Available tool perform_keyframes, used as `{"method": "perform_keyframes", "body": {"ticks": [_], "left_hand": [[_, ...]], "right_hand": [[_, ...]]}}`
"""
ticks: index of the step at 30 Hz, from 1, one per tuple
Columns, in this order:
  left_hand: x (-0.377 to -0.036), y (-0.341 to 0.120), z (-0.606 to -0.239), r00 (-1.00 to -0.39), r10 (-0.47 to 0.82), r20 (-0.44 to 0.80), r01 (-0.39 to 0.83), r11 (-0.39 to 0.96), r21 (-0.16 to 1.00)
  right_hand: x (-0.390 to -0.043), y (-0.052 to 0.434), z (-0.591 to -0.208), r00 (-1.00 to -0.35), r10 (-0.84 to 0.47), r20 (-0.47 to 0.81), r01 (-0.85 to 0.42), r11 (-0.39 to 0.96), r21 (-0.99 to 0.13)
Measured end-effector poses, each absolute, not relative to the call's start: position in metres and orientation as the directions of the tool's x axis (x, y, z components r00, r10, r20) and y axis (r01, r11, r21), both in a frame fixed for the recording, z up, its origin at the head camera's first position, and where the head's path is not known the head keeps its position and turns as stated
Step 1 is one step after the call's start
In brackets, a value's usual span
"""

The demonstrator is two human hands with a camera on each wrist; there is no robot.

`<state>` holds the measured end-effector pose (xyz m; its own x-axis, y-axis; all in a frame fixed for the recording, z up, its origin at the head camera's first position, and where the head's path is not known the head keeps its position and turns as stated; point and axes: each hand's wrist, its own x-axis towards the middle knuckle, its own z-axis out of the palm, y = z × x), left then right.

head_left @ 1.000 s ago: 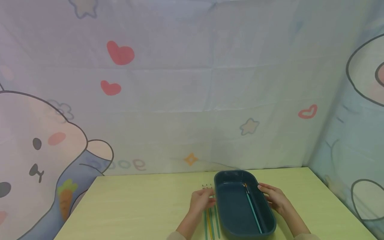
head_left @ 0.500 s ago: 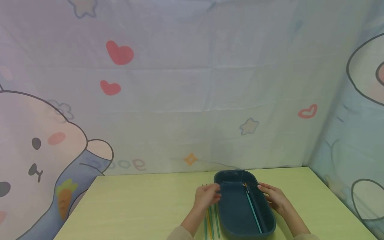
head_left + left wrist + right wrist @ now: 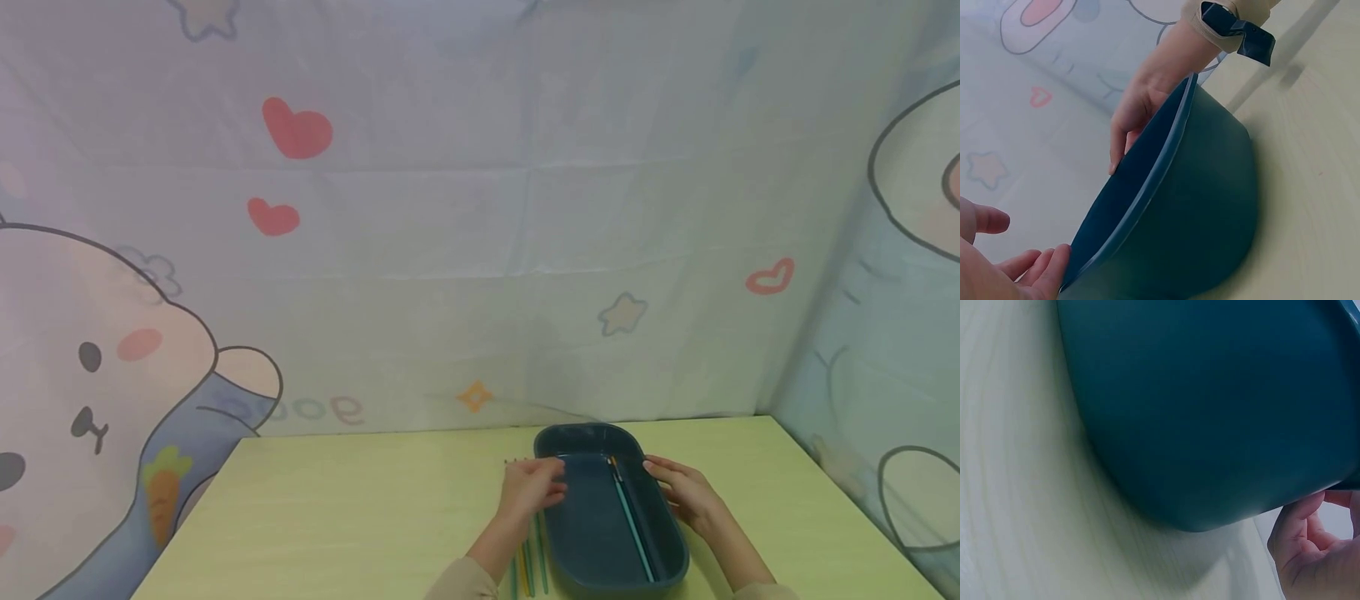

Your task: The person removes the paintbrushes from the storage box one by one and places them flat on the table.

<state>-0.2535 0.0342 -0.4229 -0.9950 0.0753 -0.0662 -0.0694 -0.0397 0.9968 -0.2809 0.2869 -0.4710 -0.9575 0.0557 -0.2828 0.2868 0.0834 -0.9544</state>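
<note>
A deep dark blue-green tray (image 3: 588, 542) stands on the table. My left hand (image 3: 528, 486) reaches across its left rim. In the left wrist view, the thumb of that hand (image 3: 988, 265) stands apart from the fingers with nothing between them, and the fingertips are right at the rim. My right hand (image 3: 688, 496) holds the tray's right rim, thumb on top and fingers against the outer wall. Inside the tray lie slim paintbrushes, one with a teal handle (image 3: 633, 529). Under my left forearm, partly hidden, lie several thin teal and yellow sticks (image 3: 542, 554).
The pale yellow-green table (image 3: 337, 517) extends left and right of the tray. Behind it hangs a printed cloth backdrop (image 3: 420, 225), and another cloth (image 3: 892, 358) closes off the right side.
My left hand has moved rightward from above the thin sticks to over the tray's left rim. The right hand, the tray and its paintbrushes have stayed in place.
</note>
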Motion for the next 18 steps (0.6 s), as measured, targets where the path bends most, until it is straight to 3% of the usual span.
{"method": "perform_keyframes", "body": {"ticks": [18], "left_hand": [[-0.261, 0.052, -0.423, -0.989, 0.118, -0.086, -0.085, 0.016, 0.996]], "right_hand": [[-0.278, 0.286, -0.468, -0.959, 0.049, -0.281, 0.284, 0.082, -0.955]]}}
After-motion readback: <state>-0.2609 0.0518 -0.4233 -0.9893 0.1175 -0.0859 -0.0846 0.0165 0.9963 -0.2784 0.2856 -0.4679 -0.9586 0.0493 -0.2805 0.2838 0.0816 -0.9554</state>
